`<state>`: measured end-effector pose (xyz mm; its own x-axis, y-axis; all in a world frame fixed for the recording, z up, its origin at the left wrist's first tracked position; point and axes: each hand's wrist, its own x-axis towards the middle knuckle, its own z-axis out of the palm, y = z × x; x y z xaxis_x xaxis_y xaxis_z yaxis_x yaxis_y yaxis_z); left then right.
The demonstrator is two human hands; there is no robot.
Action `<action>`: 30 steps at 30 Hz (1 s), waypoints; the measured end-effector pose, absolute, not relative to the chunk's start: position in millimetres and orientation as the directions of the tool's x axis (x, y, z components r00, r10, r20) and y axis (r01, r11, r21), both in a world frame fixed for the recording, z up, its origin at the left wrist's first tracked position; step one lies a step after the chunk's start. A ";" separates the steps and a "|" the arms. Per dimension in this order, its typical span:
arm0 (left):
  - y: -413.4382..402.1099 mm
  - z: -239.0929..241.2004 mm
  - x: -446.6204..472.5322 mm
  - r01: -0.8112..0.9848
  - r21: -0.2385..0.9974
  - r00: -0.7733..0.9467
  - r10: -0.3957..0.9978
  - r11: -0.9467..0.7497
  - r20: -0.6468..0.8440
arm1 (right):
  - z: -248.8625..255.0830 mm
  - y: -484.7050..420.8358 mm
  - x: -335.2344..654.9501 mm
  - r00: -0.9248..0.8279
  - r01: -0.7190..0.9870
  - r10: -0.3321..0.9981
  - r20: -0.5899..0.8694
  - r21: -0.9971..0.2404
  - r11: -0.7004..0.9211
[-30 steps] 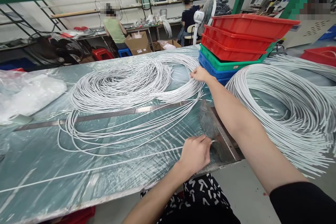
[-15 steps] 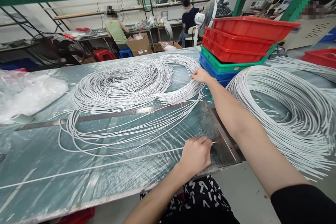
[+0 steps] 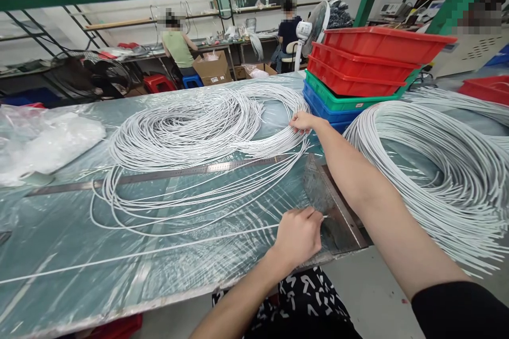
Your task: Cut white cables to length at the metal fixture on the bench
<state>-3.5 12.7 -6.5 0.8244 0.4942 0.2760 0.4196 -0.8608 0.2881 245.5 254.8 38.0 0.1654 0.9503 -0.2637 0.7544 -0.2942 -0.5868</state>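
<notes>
My left hand (image 3: 299, 238) is closed near the front edge of the table, gripping a single white cable (image 3: 159, 251). The cable runs off to the left, and a short end pokes out past my fingers. Ahead of that end stands a worn metal bracket (image 3: 342, 212) with a dark plate. My right hand (image 3: 305, 121) reaches forward to the right side of a smaller coil of white cables (image 3: 274, 142), fingers curled down onto its strands. A large coil (image 3: 137, 135) adjoins it on the left. Loose cable loops (image 3: 191, 202) lie nearer to me.
A steel ruler (image 3: 218, 167) lies across the table. Stacked red, green and blue bins (image 3: 358, 66) stand behind my right arm, beside another thick cable coil (image 3: 382, 169). Plastic bags (image 3: 51, 140) sit at left. Two people and a fan (image 3: 318, 18) are in the background.
My right hand has lowered slightly onto the coil, its fingers now pointing more downward. My left hand keeps its grip on the cable. The view has shifted slightly.
</notes>
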 end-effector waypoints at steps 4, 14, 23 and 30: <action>12.4 -7.0 -3.9 0.419 0.288 0.822 0.494 -0.861 0.282 | 37.8 254.7 246.0 0.158 0.732 0.944 -0.288 -0.608 -0.308; 14.4 -5.1 -3.5 0.430 0.288 0.819 0.504 -0.856 0.275 | 53.3 238.4 234.5 0.076 0.698 0.909 -0.410 -0.629 -0.342; 14.2 -5.6 -3.9 0.427 0.268 0.824 0.494 -0.864 0.278 | 52.9 239.4 232.8 0.106 0.708 0.900 -0.422 -0.603 -0.367; 10.8 -9.0 -4.4 0.430 0.271 0.819 0.498 -0.861 0.284 | 53.8 238.4 232.3 0.111 0.722 0.904 -0.413 -0.591 -0.359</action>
